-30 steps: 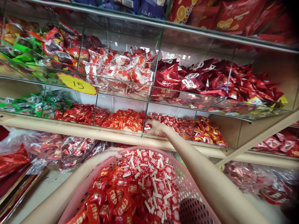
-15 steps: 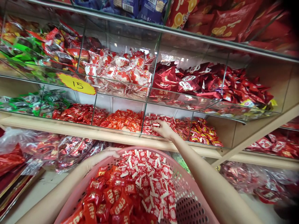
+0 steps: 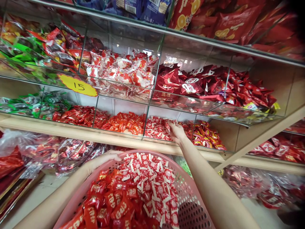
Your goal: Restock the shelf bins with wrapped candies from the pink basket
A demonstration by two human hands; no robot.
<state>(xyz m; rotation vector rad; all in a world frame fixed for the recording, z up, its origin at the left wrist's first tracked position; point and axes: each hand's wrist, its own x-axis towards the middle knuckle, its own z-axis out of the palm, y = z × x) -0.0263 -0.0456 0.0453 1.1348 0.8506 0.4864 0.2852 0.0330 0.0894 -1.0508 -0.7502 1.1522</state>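
A pink perforated plastic basket [image 3: 190,178] is in front of me. It holds red-wrapped candies with gold lettering [image 3: 120,203] on the left and small red-and-white wrapped candies [image 3: 154,178] on the right and toward the back. My left hand [image 3: 105,160] is closed around the basket's far-left rim; its fingertips lie partly out of sight. Over on the lower shelf, my right hand [image 3: 177,132] touches the right part of a heap of the same red-and-white candies [image 3: 156,127]. Its fingers look apart, though the tips are partly lost among the wrappers.
Glass dividers split the shelf into bins. Orange-red candies [image 3: 127,123] are left of the right hand, red-and-yellow ones [image 3: 208,135] right of it. A glass-fronted upper shelf with a yellow price tag [image 3: 78,86] overhangs the bins. A wooden ledge [image 3: 114,140] runs below; bagged candies [image 3: 73,156] lie underneath.
My right hand has moved right across the red-and-white heap; the small candy seen at its fingertips before no longer shows there. My left hand and the basket stay nearly still.
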